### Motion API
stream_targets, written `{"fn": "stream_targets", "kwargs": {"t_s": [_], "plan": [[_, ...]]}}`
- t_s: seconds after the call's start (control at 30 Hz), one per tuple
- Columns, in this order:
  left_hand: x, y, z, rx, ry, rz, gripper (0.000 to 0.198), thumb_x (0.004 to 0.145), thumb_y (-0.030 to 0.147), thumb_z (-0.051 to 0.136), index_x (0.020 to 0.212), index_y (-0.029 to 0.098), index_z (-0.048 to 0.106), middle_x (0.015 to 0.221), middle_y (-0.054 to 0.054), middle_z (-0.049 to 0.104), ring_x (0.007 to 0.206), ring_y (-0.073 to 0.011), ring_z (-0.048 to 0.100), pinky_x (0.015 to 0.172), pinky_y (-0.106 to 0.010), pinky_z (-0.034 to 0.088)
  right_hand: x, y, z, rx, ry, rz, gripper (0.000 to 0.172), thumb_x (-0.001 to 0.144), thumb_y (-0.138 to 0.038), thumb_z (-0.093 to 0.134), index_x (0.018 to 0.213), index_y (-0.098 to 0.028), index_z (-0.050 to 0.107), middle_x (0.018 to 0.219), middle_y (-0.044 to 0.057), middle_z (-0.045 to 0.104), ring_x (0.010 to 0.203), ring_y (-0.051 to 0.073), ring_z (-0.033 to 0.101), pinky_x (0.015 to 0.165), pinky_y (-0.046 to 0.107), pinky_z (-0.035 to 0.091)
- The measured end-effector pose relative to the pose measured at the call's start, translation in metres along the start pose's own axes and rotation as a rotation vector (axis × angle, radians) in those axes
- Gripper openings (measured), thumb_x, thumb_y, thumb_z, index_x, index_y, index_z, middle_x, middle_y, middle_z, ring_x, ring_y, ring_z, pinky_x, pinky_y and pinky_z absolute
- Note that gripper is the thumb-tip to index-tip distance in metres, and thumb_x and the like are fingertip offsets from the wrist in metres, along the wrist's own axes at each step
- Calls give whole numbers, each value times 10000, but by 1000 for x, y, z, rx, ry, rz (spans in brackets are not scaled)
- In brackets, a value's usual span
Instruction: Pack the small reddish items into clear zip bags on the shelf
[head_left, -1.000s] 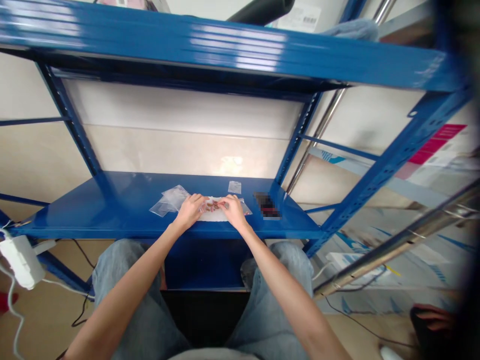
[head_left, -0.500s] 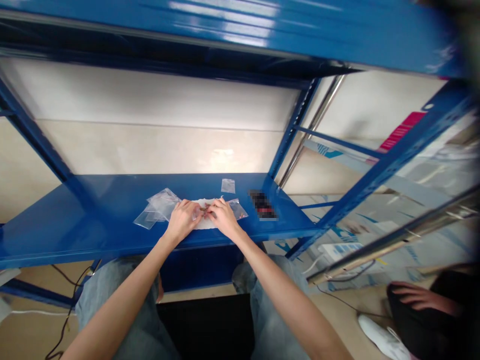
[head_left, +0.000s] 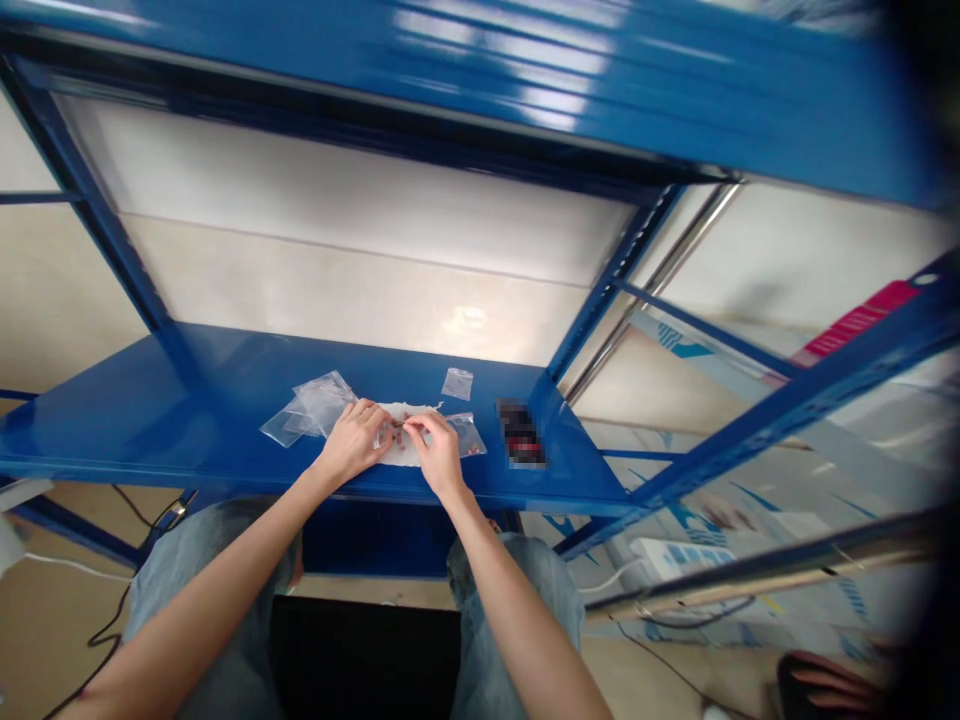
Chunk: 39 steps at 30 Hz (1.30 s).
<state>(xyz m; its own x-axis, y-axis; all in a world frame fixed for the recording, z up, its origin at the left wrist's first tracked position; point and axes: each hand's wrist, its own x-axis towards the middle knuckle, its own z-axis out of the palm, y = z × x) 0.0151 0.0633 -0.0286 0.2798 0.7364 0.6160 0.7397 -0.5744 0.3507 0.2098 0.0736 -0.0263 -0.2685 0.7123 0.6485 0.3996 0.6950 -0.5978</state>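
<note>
My left hand and my right hand meet over a white sheet lying on the blue shelf. Both hands have their fingers curled and pinched around small reddish-brown pieces between them; the pieces are too small to name. A loose pile of clear plastic bags lies just left of my left hand. Another clear bag lies under the right side of my right hand, and a small one sits further back.
A blurred dark object lies on the shelf right of my hands. A blue upper shelf spans overhead. Blue uprights and a steel rod stand to the right. Cables run on the floor at left. Another person's hand shows at bottom right.
The view has shifted and tilted. My hands have stayed together over the white sheet, working the small pieces; my right hand has drawn slightly closer to the left.
</note>
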Motion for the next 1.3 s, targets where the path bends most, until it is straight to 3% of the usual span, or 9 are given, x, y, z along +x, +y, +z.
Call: {"fn": "stream_targets", "kwargs": {"t_s": [0.23,0.37,0.57,0.7,0.83,0.93,1.07,1.3], "plan": [[-1,2,-7,162,-88,121,125,941,259,586,1035,207,649,996,-86,707,1024,-289,556,892,-432,429,-1,-10,11,72,-33,-156,115,981,-209,587,940,-226,693,933,67,714,979,229,656,914,387,527],[-2,0,-7,193,-91,166,97,913,231,619,1000,201,650,1007,-92,711,1034,-298,549,886,-439,434,-4,-14,15,96,21,-114,69,935,-210,654,876,-236,678,860,45,702,871,221,661,862,388,548],[-3,-1,-6,168,-89,179,105,894,202,635,995,201,664,1008,-96,723,1044,-301,551,893,-440,434,-6,-16,21,112,9,-92,86,930,-239,675,862,-243,727,869,45,741,868,221,686,1009,451,523],[0,0,-5,140,-82,162,97,933,248,612,980,198,681,954,-87,727,1017,-289,564,890,-427,437,-5,-13,12,119,45,-23,141,964,-281,633,919,-236,760,951,66,767,917,230,695,880,397,558],[1,0,-3,116,-46,141,162,968,225,553,1008,201,708,951,-80,732,1031,-279,564,894,-419,438,-8,-2,-1,60,131,103,157,955,-308,641,914,-218,763,904,61,756,779,204,668,701,324,524],[1,-1,-2,121,-32,126,173,957,194,555,1022,200,715,968,-79,737,1020,-278,565,884,-420,440,-11,8,-4,-39,39,161,82,900,-249,705,861,-217,769,828,37,744,738,196,650,706,315,496],[-1,-1,-1,175,-33,158,133,949,219,577,922,195,705,936,-90,738,1019,-290,567,870,-427,439,-11,16,2,-158,-131,96,80,816,-176,791,759,-217,754,785,33,728,801,218,649,800,346,478],[-3,-2,-3,202,23,115,85,933,231,611,892,202,680,924,-79,733,1015,-285,579,868,-421,441,3,6,14,-98,-158,49,122,803,-127,765,728,-211,719,820,41,727,861,219,649,839,354,474]]}}
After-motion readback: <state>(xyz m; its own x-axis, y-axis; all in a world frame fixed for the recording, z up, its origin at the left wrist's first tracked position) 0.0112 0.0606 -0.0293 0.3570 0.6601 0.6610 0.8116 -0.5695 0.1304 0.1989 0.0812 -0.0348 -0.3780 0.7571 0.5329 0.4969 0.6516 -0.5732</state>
